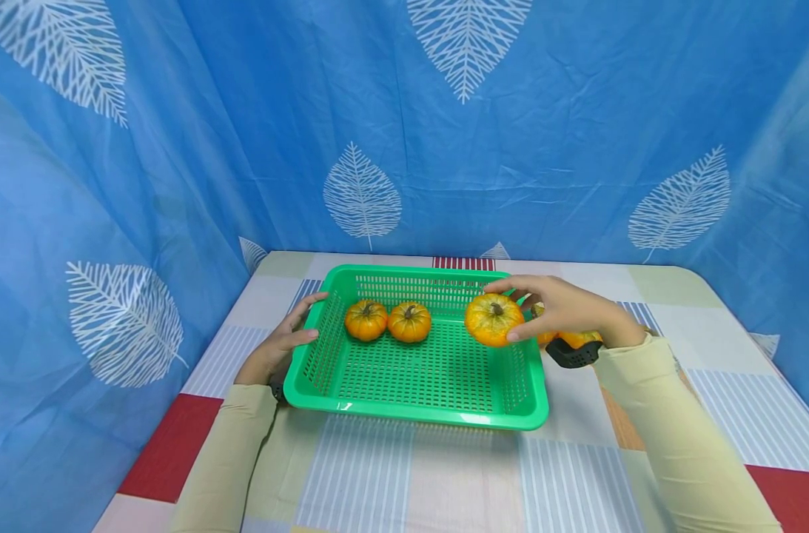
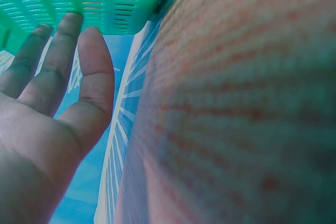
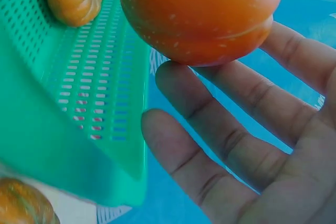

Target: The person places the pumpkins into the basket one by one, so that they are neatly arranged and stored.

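The left hand [image 1: 279, 346], fingers spread, touches the left side of a green perforated plastic basket [image 1: 411, 414] holding two small ribbed orange pumpkins [image 1: 409, 323]; over its right end I see a round yellow-orange pumpkin [image 1: 493, 323], pinched by the right hand [image 1: 564, 302].

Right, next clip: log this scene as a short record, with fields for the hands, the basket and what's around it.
Right hand: holds a pumpkin over the basket's right end
Left hand: at the basket's left side, fingers extended
Basket: green, slotted, two small pumpkins inside, toward the back left
Outside basket: more pumpkins at right, partly hidden, count unclear
Surface: patchwork-patterned tablecloth
Backdrop: blue curtain, white leaf prints
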Available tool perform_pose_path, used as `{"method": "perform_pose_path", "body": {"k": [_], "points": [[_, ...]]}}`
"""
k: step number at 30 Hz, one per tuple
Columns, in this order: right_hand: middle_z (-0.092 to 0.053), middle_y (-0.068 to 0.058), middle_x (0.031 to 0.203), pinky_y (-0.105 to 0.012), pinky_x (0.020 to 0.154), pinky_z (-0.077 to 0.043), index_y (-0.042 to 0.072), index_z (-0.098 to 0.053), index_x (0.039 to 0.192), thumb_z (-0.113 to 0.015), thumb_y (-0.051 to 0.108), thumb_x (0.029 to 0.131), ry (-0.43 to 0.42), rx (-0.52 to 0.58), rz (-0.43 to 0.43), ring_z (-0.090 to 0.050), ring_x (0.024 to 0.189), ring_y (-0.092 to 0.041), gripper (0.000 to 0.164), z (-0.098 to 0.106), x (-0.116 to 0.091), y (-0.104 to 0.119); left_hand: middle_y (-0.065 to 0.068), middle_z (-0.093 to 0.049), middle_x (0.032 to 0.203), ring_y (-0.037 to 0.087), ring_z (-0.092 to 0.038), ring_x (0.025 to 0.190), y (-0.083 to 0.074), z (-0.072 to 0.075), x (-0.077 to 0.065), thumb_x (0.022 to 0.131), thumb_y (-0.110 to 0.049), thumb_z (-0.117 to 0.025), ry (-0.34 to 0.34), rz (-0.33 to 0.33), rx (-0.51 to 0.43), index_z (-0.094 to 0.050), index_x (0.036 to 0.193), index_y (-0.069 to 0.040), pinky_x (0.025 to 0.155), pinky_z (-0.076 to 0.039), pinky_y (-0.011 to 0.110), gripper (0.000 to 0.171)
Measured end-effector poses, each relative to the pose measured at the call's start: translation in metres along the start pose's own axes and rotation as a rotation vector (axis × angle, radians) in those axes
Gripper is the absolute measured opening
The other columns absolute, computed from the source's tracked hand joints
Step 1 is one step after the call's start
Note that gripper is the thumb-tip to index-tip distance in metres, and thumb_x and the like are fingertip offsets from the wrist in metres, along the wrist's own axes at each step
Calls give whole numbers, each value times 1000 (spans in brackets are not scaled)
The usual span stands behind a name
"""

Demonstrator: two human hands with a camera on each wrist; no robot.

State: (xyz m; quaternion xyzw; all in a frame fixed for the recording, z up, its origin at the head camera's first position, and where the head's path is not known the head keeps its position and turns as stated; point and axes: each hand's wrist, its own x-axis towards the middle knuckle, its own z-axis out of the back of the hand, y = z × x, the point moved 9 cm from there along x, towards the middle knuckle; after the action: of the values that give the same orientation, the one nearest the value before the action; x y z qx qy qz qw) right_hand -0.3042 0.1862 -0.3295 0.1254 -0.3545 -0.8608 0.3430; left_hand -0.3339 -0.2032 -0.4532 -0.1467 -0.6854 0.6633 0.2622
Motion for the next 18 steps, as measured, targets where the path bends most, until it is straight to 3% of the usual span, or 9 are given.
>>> {"method": "perform_pose_path", "body": {"k": [5,10,12,18], "points": [[-58,-16,152,-47,102,-60,0,-57,153,-89,16,92,23,45,13,-62,120,-31,70,-2,11,-1,9,-41,155,11,-60,125,2,1,1,109,-27,-63,2,6,-1,-31,165,-27,104,-59,33,64],[-59,-17,151,-43,103,-59,-1,-56,154,-88,16,92,52,88,21,-62,122,-30,72,-5,22,-3,31,-29,162,11,-59,127,2,0,1,109,-30,-63,1,4,2,-30,166,-25,106,-58,34,66],[-58,-18,152,-43,103,-59,-3,-55,153,-89,15,92,60,99,27,-62,124,-32,72,-6,26,-3,34,-25,164,10,-59,127,2,0,1,109,-30,-63,1,3,0,-30,166,-26,106,-57,33,66],[-54,-19,157,-50,109,-54,-2,-56,154,-87,13,91,73,121,-10,-59,132,-35,72,-9,38,-6,4,-40,157,9,-59,126,2,0,2,109,-31,-63,1,-8,1,-34,164,-29,105,-57,29,62]]}}
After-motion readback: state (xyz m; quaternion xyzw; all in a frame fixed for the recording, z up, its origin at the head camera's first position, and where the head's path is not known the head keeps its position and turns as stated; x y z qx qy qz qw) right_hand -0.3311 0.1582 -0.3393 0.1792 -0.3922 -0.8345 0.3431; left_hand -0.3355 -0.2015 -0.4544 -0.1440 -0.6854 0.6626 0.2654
